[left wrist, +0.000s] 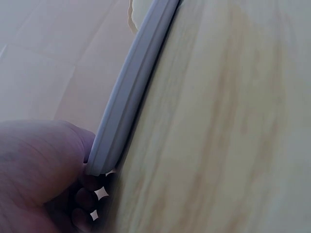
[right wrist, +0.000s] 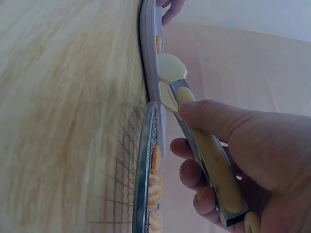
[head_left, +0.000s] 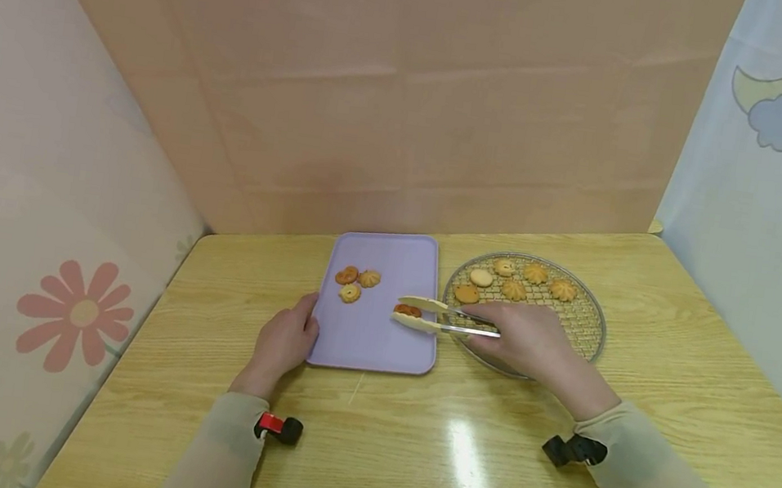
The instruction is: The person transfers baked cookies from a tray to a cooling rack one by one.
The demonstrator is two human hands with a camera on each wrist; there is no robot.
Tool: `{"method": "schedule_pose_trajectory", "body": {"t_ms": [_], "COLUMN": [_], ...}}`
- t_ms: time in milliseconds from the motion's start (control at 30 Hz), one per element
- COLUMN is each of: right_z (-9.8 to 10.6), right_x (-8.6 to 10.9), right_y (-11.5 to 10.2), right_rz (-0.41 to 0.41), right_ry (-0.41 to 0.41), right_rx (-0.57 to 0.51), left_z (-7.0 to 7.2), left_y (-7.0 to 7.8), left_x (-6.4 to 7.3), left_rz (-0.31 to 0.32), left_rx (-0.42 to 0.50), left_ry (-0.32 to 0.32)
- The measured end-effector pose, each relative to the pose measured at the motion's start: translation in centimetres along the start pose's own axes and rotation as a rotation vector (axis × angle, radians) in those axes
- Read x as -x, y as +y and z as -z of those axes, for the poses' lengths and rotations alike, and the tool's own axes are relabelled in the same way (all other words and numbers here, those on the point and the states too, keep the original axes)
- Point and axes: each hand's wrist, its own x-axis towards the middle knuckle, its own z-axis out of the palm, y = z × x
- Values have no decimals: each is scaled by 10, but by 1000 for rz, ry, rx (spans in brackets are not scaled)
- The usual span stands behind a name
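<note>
In the head view my right hand [head_left: 530, 337] grips a pair of tongs [head_left: 468, 331] with metal arms and cream tips. Between the tips is a reddish-brown cookie [head_left: 408, 310], low over the right part of a lilac tray [head_left: 377, 349]; whether it touches the tray I cannot tell. My left hand [head_left: 287, 342] holds the tray's left edge, thumb above and fingers curled by the rim in the left wrist view. Toward the tray's left lie a brown cookie [head_left: 346, 274], a shell-shaped cookie [head_left: 370, 278] and a round flower-edged cookie [head_left: 350, 293].
Right of the tray stands a round metal wire rack [head_left: 590, 336] bearing several cookies, such as a pale oval one [head_left: 481, 277] and a ridged one [head_left: 564, 290]. The wooden table [head_left: 363, 455] meets a pink backdrop [head_left: 408, 114] behind and patterned panels on both sides.
</note>
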Motion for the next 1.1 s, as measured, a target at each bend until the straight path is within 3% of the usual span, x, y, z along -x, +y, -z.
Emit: {"method": "schedule_pose_trajectory", "body": {"t_ms": [533,1100], "right_z": [2,0], "right_x": [0,0], "right_y": [3,-1], "right_rz": [-8,-9], "right_ry": [-31,-10], "right_rx": [-56,-18], "left_z": [-1,0], "left_y": [-1,-1], "left_x": [0,1], "left_rz": [-5,-10], "left_rx": [-7,6], "left_ry": [8,9]}}
